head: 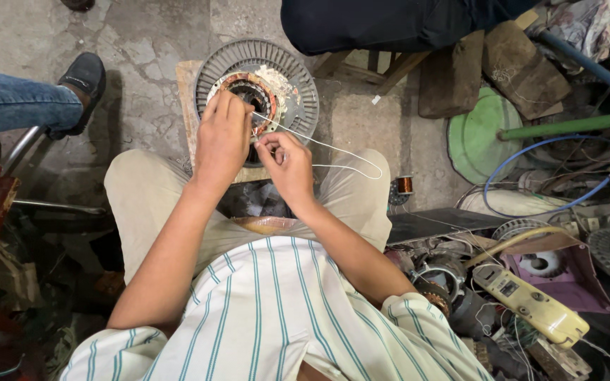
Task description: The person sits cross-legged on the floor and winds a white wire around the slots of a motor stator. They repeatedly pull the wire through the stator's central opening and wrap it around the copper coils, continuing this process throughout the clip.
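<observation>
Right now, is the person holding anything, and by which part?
The right hand pinches a white string near its end by the motor stator. The left hand rests on the stator's copper winding.

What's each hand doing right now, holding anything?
Left hand: fingers curled down onto the copper windings of the round motor stator, pressing there.
Right hand: pinched shut on the white string running to the stator.
</observation>
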